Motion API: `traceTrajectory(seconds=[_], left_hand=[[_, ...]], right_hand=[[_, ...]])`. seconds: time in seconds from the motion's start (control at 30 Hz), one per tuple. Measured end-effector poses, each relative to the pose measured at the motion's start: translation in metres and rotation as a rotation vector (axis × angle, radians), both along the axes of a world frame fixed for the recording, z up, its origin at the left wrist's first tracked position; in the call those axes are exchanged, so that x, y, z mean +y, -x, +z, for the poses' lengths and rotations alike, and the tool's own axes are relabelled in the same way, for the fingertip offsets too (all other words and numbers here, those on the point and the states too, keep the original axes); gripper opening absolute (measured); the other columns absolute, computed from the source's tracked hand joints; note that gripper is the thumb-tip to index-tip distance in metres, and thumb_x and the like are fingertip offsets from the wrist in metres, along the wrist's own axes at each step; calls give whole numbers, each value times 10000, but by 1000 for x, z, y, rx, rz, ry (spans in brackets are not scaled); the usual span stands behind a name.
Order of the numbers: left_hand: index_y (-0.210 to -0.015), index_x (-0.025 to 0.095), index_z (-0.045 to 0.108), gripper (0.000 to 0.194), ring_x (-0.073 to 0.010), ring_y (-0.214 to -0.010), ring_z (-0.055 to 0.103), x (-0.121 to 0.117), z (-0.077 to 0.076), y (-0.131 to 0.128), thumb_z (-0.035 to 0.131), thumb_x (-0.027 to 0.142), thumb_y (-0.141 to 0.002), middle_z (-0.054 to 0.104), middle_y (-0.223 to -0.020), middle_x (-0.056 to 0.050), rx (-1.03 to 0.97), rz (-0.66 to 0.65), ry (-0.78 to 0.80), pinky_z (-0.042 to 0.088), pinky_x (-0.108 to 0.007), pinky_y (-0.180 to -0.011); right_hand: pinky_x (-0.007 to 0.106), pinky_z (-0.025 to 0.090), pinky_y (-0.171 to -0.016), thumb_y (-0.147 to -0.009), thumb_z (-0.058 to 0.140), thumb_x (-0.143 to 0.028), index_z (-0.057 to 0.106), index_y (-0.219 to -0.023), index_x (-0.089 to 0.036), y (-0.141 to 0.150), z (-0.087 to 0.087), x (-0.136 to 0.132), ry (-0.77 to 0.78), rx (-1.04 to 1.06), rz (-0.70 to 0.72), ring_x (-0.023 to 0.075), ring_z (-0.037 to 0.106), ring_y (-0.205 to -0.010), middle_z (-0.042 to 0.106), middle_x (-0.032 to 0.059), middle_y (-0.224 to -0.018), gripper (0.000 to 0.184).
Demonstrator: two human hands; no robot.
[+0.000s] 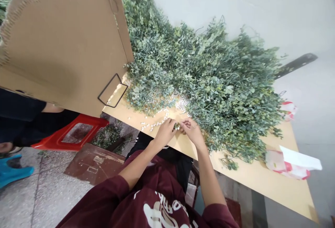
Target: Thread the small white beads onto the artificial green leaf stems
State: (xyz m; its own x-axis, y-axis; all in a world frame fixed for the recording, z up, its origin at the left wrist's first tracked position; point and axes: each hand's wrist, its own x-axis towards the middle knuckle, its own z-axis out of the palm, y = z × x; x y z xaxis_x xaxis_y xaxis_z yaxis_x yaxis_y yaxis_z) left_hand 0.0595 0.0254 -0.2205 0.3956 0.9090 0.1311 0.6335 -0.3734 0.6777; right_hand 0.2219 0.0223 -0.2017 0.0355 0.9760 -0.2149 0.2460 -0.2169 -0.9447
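My left hand (165,131) and my right hand (192,130) meet at the near edge of a pale wooden table (264,179), fingers pinched together around a small green sprig (177,127) held between them. Small white beads (157,120) lie scattered on the table just beyond my left hand. A large heap of artificial green foliage (206,81) covers the table behind and to the right of my hands.
A big cardboard box (65,43) stands at the left with a black wire loop (112,91) at its corner. A red stool (70,133) and another person's dark clothing are lower left. Red-and-white plastic bags (288,163) lie on the table's right end.
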Motion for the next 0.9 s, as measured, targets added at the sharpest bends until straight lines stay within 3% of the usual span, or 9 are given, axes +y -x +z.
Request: traceTrajectory(seconds=[0.17,0.3,0.5,0.6,0.9], left_hand=[[-1001,164,556,135,-228,-912,582,12,6,-3,527,143,-871,557,-982,-80,152,-35,15,480,-323,-791],[-1018,168,586,182,-218,-932,596,25,6,5,501,113,-867,569,-1022,-83,51,-118,1,482,-311,-807],[-1043,178,591,231,-198,-991,578,33,3,20,473,88,-867,631,-1046,-69,-251,-271,-9,437,-293,-877],[-933,160,591,135,-172,-850,562,32,6,21,459,157,-910,621,-902,-54,-291,-254,39,425,-269,-784],[-836,153,560,235,-129,-743,497,31,14,21,469,337,-949,545,-782,-11,-408,-198,175,389,-231,-708]], right_hand=[[313,562,-631,-692,757,-461,672,-857,-174,-5,-2,-6,-9,163,-76,179,655,-633,685,32,-682,342],[340,581,-714,-684,776,-448,709,-892,-166,-4,-7,-5,-13,264,-141,193,691,-698,733,52,-740,357],[285,569,-639,-681,799,-392,680,-906,-183,7,-16,-3,-26,490,-215,144,681,-617,723,21,-723,329],[265,542,-590,-687,803,-370,676,-836,-169,11,-17,-2,-13,595,-189,130,653,-574,710,27,-703,280],[220,438,-548,-717,788,-324,688,-783,-177,16,-15,0,26,740,-127,79,548,-533,636,-10,-665,190]])
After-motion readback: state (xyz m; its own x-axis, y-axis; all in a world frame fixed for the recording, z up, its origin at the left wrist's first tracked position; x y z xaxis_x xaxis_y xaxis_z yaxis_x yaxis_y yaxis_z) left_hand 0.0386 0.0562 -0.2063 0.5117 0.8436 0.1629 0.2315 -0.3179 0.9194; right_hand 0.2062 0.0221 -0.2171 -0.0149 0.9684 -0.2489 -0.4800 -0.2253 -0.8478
